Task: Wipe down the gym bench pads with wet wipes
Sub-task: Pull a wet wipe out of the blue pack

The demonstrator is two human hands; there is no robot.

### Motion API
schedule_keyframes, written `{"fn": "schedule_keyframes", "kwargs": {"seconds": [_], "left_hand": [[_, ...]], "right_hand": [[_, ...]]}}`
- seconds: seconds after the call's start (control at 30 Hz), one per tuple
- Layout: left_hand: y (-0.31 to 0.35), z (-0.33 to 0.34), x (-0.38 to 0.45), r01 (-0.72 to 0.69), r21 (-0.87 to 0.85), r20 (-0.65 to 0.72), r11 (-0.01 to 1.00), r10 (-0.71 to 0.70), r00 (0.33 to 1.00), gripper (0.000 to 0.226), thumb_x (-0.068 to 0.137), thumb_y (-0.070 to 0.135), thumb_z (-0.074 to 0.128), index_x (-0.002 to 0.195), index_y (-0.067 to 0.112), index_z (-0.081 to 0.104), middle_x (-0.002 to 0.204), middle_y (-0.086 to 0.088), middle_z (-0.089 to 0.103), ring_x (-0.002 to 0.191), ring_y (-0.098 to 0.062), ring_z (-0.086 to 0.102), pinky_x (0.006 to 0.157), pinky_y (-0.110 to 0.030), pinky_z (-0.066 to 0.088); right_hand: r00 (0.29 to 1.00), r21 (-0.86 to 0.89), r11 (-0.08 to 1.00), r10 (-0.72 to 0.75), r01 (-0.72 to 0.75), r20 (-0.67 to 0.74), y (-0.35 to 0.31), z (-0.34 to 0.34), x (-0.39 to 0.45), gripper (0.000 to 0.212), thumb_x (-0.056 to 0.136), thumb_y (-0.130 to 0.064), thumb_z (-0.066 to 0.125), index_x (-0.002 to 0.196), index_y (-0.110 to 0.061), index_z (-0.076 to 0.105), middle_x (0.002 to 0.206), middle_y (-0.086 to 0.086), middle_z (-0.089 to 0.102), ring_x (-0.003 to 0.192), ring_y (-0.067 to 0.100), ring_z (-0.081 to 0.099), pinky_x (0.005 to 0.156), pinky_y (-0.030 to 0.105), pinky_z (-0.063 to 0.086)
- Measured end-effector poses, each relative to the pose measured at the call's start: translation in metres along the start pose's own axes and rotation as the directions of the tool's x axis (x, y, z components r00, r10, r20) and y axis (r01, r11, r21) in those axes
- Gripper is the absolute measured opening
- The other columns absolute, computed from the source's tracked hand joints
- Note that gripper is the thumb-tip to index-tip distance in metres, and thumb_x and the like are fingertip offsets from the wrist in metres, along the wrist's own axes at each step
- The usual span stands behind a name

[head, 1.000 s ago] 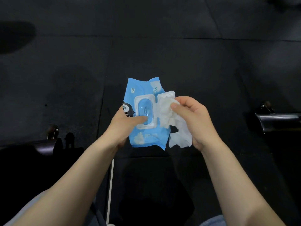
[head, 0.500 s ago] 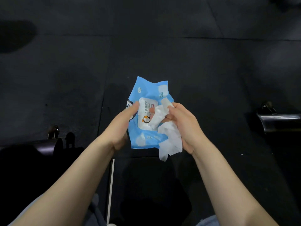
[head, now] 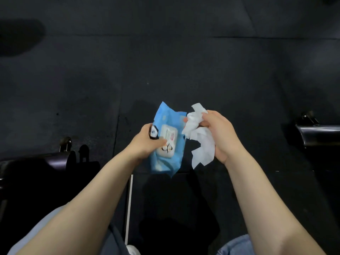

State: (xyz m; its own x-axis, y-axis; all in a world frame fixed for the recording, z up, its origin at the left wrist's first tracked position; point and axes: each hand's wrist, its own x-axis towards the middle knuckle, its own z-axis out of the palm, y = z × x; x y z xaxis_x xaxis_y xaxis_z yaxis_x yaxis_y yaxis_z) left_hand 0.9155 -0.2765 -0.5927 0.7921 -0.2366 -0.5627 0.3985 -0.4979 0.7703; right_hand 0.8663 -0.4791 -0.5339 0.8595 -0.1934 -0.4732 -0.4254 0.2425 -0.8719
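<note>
While gripped upright, pack (head: 166,138), wipe (head: 201,139) dangling

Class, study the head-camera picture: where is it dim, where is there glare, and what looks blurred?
Head view: the floor is dim and nearly featureless; the wipes pack label is smeared beyond reading; the white wipe in the right hand is the brightest area, its folds washed out; a faint sheen shows on the black pad at right.

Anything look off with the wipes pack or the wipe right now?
Nothing stands out. The left hand holds the blue wipes pack with its lid closed; the right hand grips a crumpled white wipe, clear of the pack.
</note>
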Motion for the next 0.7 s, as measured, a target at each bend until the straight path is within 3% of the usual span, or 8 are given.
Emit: {"fn": "schedule_keyframes", "kwargs": {"seconds": [0.07,0.1,0.23,0.37,0.47,0.57,0.63,0.7], "left_hand": [[0.0,0.0,-0.001,0.029,0.301,-0.137,0.953,0.013,0.991,0.081,0.084,0.04,0.071,0.151,0.021,0.03,0.144,0.003,0.047,0.136,-0.02,0.043,0.11,-0.041,0.04],[0.005,0.001,-0.004,-0.006,0.306,-0.194,0.952,0.069,0.979,0.076,0.088,0.04,0.067,0.151,0.021,0.03,0.147,0.004,0.045,0.137,-0.018,0.041,0.111,-0.038,0.037],[0.036,0.01,-0.023,-0.245,-0.112,-0.115,0.963,0.232,0.966,0.035,0.096,0.037,0.058,0.13,0.03,0.059,0.122,0.019,0.063,0.112,0.006,0.058,0.105,-0.029,0.045],[0.053,0.014,-0.046,-0.336,-0.243,0.014,0.91,0.349,0.937,0.026,0.099,0.032,0.055,0.122,0.025,0.064,0.118,0.009,0.068,0.111,-0.008,0.064,0.098,-0.034,0.051],[0.069,0.012,-0.066,-0.332,-0.274,-0.007,0.903,0.343,0.939,0.024,0.096,0.024,0.061,0.12,0.021,0.064,0.115,0.004,0.068,0.107,-0.012,0.066,0.089,-0.033,0.054],[0.106,0.002,-0.096,-0.339,-0.245,-0.057,0.908,0.336,0.94,0.022,0.09,0.027,0.067,0.112,0.029,0.067,0.111,0.004,0.068,0.104,-0.017,0.067,0.09,-0.043,0.056],[0.137,-0.008,-0.117,-0.377,-0.188,-0.104,0.907,0.363,0.926,0.012,0.094,0.022,0.059,0.095,0.027,0.07,0.097,0.0,0.068,0.091,-0.017,0.065,0.085,-0.048,0.055],[0.168,-0.022,-0.141,-0.362,-0.147,-0.171,0.921,0.336,0.926,0.024,0.099,0.018,0.048,0.092,0.027,0.069,0.092,0.006,0.067,0.089,-0.011,0.062,0.086,-0.049,0.052]], "right_hand": [[1.0,-0.087,0.996,0.012,-0.013,-0.021,0.003,0.001,0.001,0.023,0.09,-0.021,0.053,0.107,-0.007,0.061,0.106,0.013,0.071,0.093,0.024,0.068,0.081,0.039,0.053],[0.999,-0.139,0.99,0.013,-0.018,-0.036,0.005,0.002,0.002,0.02,0.09,-0.023,0.055,0.102,-0.01,0.064,0.103,0.01,0.07,0.091,0.023,0.066,0.081,0.039,0.052],[0.999,-0.245,0.97,-0.006,-0.003,-0.034,0.008,0.012,-0.001,0.01,0.085,-0.026,0.065,0.089,-0.02,0.072,0.096,0.001,0.071,0.097,0.021,0.066,0.089,0.042,0.053],[0.997,-0.23,0.973,-0.047,0.032,-0.058,-0.004,0.021,-0.016,0.01,0.087,-0.027,0.066,0.09,-0.021,0.073,0.099,-0.004,0.07,0.094,0.014,0.066,0.08,0.032,0.054],[0.996,-0.219,0.976,-0.027,0.009,-0.082,-0.028,0.03,-0.034,0.011,0.088,-0.026,0.066,0.095,-0.02,0.071,0.099,-0.004,0.07,0.092,0.013,0.067,0.075,0.028,0.055],[0.995,-0.21,0.977,0.001,-0.023,-0.101,-0.067,0.042,-0.058,0.011,0.087,-0.025,0.066,0.097,-0.021,0.07,0.096,-0.004,0.071,0.089,0.013,0.07,0.074,0.029,0.058],[0.993,-0.213,0.977,0.001,-0.027,-0.12,-0.102,0.049,-0.077,0.011,0.087,-0.025,0.065,0.095,-0.02,0.069,0.091,-0.005,0.071,0.088,0.013,0.069,0.073,0.029,0.056],[0.995,-0.227,0.974,-0.005,-0.018,-0.097,-0.14,0.056,-0.099,0.012,0.089,-0.026,0.063,0.095,-0.017,0.068,0.083,-0.005,0.069,0.084,0.01,0.066,0.072,0.026,0.053]]}}
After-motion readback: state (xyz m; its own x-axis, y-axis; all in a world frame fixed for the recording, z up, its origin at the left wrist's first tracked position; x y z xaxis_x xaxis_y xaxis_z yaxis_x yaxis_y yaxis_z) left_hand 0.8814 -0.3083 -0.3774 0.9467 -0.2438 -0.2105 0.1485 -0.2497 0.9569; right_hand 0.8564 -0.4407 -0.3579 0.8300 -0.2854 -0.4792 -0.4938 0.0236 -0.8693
